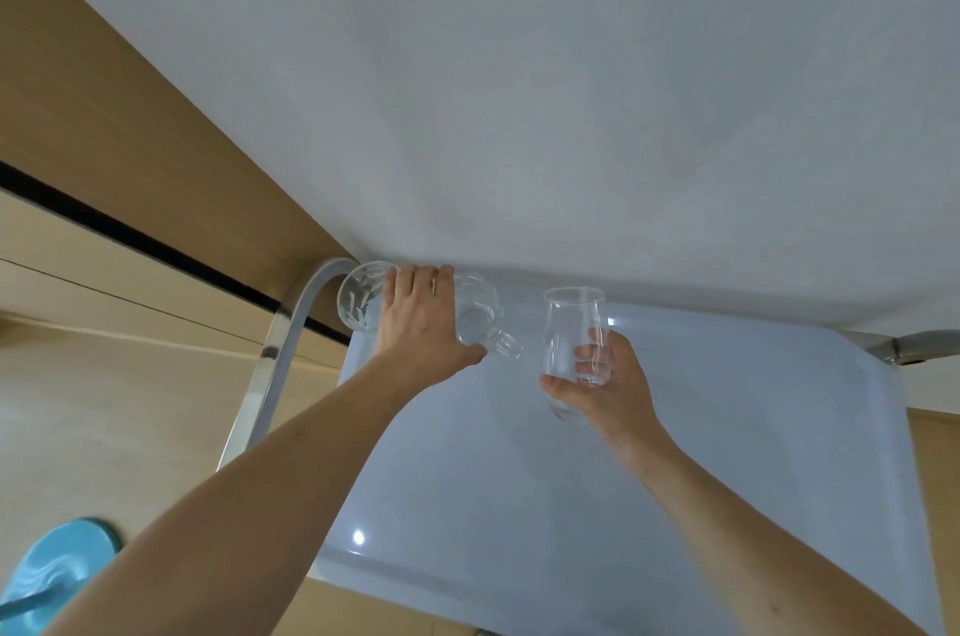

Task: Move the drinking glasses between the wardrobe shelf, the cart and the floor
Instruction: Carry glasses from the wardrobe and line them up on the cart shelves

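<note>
Forearms are seen reaching out from the near edge over the pale blue top tray of the cart (pixel 675 505), a glossy, smooth surface with rounded corners and a raised lip, on which ceiling lights are mirrored. To the near left, on the tan floor (pixel 130 427), a turquoise slipper (pixel 57 578) is partly shown.

Further out, the right hand (pixel 605 391) is closed around the lower half of a tall plain glass (pixel 574 334), thin-walled, clear and slightly waisted; its grip is wrapped from below and behind, with the fingers seen through the wall. Whether its base is touching the tray cannot be told. The left hand (pixel 421 323) is spread palm-down over two more pieces at the far left corner: a cut-pattern glass (pixel 358 297), tilted with its mouth toward the camera, and a handled glass mug (pixel 480 318) beside it. That grip appears clamped over both, though the fingertips are hidden.

The step is judged to be setting down or lifting at the tray's far edge. It would be done best if the glasses were kept from knocking together, each base lowered flat, and the left grip eased one piece at a time, since smooth glass on glossy enamel is likely to slide. The chromed tubular handle (pixel 280 355) and white wall (pixel 571 90) stand just beyond, so clearance there should be watched.
</note>
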Demonstrator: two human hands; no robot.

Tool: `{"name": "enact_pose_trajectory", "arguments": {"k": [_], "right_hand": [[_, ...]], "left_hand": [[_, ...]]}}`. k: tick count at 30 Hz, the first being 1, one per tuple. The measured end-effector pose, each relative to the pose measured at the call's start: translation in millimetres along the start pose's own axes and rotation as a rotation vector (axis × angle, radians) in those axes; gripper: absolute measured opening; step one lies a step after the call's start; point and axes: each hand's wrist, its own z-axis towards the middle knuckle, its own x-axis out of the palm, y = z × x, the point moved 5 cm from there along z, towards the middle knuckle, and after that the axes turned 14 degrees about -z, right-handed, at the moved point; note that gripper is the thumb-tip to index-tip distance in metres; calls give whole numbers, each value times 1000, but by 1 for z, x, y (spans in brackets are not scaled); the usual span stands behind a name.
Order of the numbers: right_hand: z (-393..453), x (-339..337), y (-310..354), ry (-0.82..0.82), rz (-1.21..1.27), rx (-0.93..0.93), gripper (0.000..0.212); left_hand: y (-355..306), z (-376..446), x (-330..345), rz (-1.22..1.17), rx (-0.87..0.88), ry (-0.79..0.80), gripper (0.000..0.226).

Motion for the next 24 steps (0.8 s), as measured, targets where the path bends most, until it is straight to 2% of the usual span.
{"name": "enact_pose_trajectory", "arguments": {"k": [9,12,17,24], "right_hand": [[-23,-2,1,-58,17,-6,91],[-38,-3,2,-88,23,-13,85],[-67,2,3,-130,7,-40,84],[-116,33,13,-162,18,-102,81]], "left_hand": [[-1,-11,6,-51,-18,-11,117],[0,-20,4,-88,-17,-3,118],[10,-45,-12,-138,70,-81,102],[51,-106,-36,-269,49,-158,86]]}}
